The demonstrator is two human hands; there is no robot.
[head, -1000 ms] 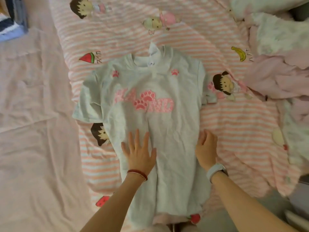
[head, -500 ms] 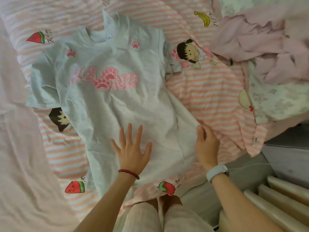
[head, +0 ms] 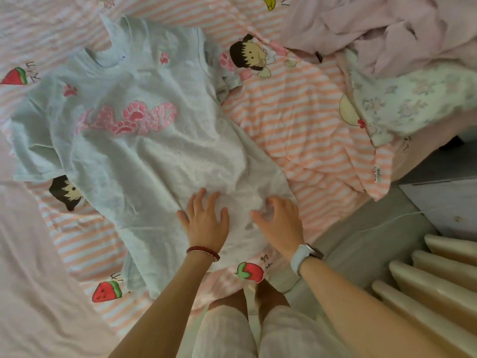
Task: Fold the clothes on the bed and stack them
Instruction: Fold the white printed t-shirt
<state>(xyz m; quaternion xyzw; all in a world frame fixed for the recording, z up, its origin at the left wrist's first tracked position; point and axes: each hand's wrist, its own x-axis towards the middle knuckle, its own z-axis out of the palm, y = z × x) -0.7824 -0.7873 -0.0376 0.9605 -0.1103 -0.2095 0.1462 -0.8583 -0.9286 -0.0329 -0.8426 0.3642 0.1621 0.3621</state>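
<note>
Pale blue T-shirt with pink paw-print lettering lies face up on the striped cartoon-print bedsheet, collar at the far end, hem toward the person. Left hand rests flat on the lower body of the shirt, fingers straight and spread, released, grasping nothing. Right hand sits just beside it on the same lower part, near the shirt's right edge, fingers arched down onto the fabric; cannot tell whether they pinch cloth or only press. Step in hand, as judged: smoothing the shirt flat before the first fold. To do it well, sweep both palms outward and away from the hem so the creases running up past the left hand toward the lettering are pushed out. The sleeve far left of the left hand is rumpled and partly doubled under; it needs pulling straight first. The sleeve beyond the right hand looks bunched too. Then square the hem. Risk: the sheet beneath is loose and may drag with the shirt. A heap of pink clothes and a floral-print garment wait far right, well apart from both hands. No folded stack in view.
</note>
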